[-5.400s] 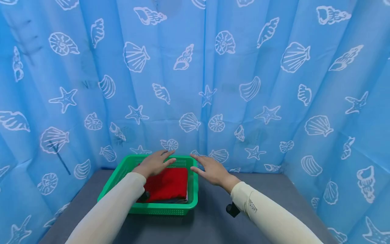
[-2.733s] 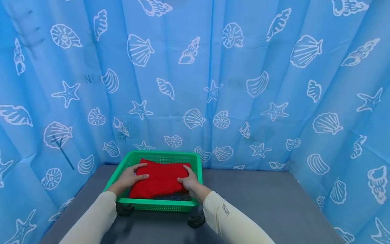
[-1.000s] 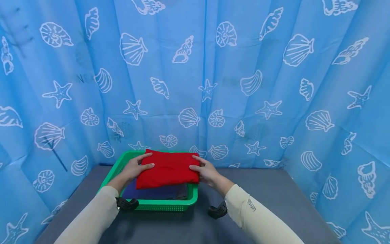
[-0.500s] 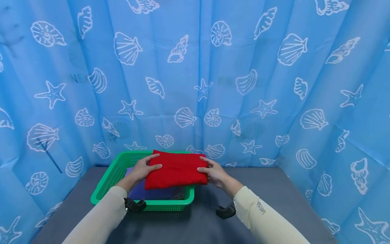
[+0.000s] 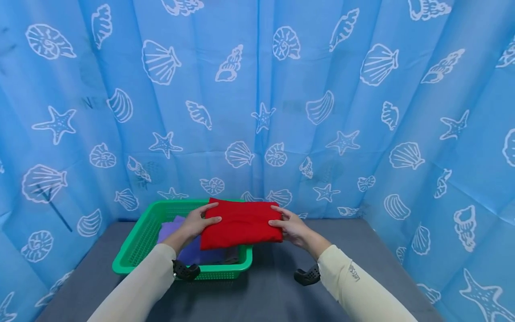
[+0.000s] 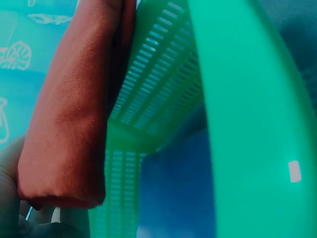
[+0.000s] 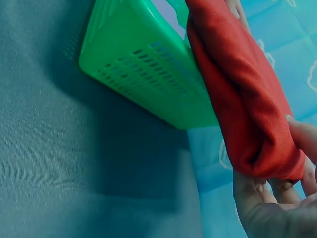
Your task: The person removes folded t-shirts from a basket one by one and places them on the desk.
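Observation:
A folded red cloth (image 5: 242, 225) hangs level above the right part of a green plastic basket (image 5: 134, 237), its right end past the basket's rim. My left hand (image 5: 194, 223) grips its left edge, thumb on top and fingers partly hidden underneath. At the opposite edge my right hand (image 5: 295, 229) holds it the same way; in the right wrist view several fingers of the right hand (image 7: 277, 203) show beneath the red cloth (image 7: 242, 89). Purple and dark folded cloth (image 5: 201, 252) lies inside the basket, partly covered by the red one.
The basket stands on a grey table (image 5: 277, 286), toward the left. A blue curtain (image 5: 257, 89) with white shell and starfish prints hangs behind and at both sides. Black wrist devices (image 5: 307, 275) hang below the wrists.
The hands reached into the basket, gripped the red cloth, lifted it off the other cloth and carried it to the right. The view has also turned slightly to the right.

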Available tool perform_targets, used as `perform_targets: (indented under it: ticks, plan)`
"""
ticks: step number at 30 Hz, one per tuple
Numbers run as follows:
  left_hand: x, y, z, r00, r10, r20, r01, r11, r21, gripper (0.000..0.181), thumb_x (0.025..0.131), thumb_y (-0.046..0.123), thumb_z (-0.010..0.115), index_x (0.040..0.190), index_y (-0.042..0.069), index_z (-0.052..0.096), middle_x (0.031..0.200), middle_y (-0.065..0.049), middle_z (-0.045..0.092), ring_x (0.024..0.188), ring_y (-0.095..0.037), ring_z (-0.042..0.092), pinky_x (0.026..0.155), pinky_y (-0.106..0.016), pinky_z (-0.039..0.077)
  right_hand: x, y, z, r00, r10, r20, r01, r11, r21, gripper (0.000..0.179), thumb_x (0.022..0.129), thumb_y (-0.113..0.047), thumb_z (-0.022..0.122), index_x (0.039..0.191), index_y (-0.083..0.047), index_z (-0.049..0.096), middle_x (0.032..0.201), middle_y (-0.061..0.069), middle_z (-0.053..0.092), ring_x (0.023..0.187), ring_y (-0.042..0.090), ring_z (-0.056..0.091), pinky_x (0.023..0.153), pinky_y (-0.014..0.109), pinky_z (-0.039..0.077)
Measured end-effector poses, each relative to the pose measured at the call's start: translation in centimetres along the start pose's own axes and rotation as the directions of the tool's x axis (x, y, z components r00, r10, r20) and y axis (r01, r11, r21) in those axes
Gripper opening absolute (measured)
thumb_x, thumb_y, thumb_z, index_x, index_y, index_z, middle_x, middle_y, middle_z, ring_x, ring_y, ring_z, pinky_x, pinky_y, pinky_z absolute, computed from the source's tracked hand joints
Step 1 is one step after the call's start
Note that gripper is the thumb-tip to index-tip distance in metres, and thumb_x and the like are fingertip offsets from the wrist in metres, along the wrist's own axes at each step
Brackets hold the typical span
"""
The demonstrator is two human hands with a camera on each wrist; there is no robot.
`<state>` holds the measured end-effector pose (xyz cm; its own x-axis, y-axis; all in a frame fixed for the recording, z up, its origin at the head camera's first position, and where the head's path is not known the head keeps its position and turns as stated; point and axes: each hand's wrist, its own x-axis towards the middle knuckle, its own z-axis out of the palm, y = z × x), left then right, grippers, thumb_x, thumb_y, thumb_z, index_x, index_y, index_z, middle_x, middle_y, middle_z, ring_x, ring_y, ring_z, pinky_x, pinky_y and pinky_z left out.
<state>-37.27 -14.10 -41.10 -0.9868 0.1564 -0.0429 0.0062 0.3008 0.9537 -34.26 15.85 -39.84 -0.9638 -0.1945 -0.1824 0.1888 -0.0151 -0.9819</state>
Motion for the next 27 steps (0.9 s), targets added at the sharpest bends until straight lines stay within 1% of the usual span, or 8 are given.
perform_targets:
  ticks: [4,6,9,11,14,19,27]
  plan:
    - [0.2,0.4,0.7,1.000,-0.002,0.005,0.002,1.000,-0.019,0.065,0.075,0.031,0.073,0.133,0.024,0.045,0.129,-0.013,0.043,0.085,-0.023,0.059,0.066,-0.035,0.052,-0.2,0.1,-0.9,1.000,0.005,-0.008,-0.005,1.000,0.000,0.064,0.081,-0.014,0.067,0.137,-0.019,0.037,0.132,0.017,0.038,0.091,0.029,0.059,0.073,0.042,0.050]
    - [0.3,0.5,1.2,1.000,-0.002,0.014,0.003,0.999,-0.043,0.065,0.076,0.029,0.072,0.134,0.023,0.044,0.127,-0.015,0.045,0.079,-0.022,0.061,0.065,-0.036,0.052,-0.4,0.0,-1.4,1.000,0.006,-0.011,-0.006,1.000,0.002,0.064,0.081,-0.014,0.067,0.137,-0.019,0.037,0.132,0.017,0.038,0.090,0.029,0.060,0.072,0.042,0.050]
    - [0.4,0.7,2.1,1.000,0.003,0.031,0.000,0.996,-0.089,0.063,0.079,0.025,0.070,0.135,0.020,0.042,0.125,-0.016,0.046,0.077,-0.022,0.062,0.065,-0.038,0.052,-0.6,-0.1,-2.1,1.000,0.008,-0.022,-0.008,1.000,0.002,0.063,0.082,-0.013,0.066,0.137,-0.019,0.037,0.132,0.017,0.037,0.092,0.029,0.059,0.072,0.043,0.050]
    - [0.5,0.7,2.5,0.999,-0.002,0.040,0.006,0.993,-0.116,0.062,0.079,0.023,0.070,0.135,0.021,0.042,0.126,-0.015,0.046,0.077,-0.022,0.062,0.064,-0.038,0.052,-0.7,-0.2,-2.4,1.000,0.011,-0.023,-0.011,1.000,0.005,0.062,0.082,-0.013,0.065,0.137,-0.019,0.037,0.132,0.017,0.037,0.094,0.030,0.058,0.073,0.043,0.050]
    - [0.7,0.7,3.1,0.999,-0.011,0.045,0.017,0.991,-0.134,0.062,0.078,0.024,0.070,0.134,0.022,0.044,0.126,-0.014,0.045,0.079,-0.022,0.062,0.065,-0.038,0.052,-0.7,-0.1,-2.9,1.000,0.014,-0.027,-0.014,1.000,0.009,0.061,0.083,-0.013,0.064,0.137,-0.019,0.037,0.132,0.016,0.036,0.095,0.031,0.057,0.073,0.043,0.050]
    - [0.8,0.9,3.8,0.999,-0.019,0.049,0.026,0.988,-0.155,0.062,0.079,0.023,0.070,0.135,0.022,0.043,0.126,-0.015,0.045,0.082,-0.023,0.062,0.065,-0.038,0.052,-0.7,0.3,-3.6,0.999,0.024,-0.040,-0.024,1.000,0.007,0.059,0.084,-0.014,0.063,0.136,-0.019,0.037,0.133,0.016,0.037,0.093,0.029,0.058,0.073,0.043,0.050]
    - [1.0,1.4,5.1,0.997,-0.024,0.074,0.039,0.978,-0.203,0.063,0.080,0.018,0.069,0.136,0.020,0.041,0.127,-0.015,0.043,0.094,-0.028,0.057,0.068,-0.040,0.052,-0.9,0.3,-4.9,0.997,0.035,-0.070,-0.036,0.999,-0.006,0.060,0.084,-0.016,0.063,0.137,-0.020,0.035,0.133,0.016,0.036,0.088,0.026,0.060,0.073,0.040,0.050]
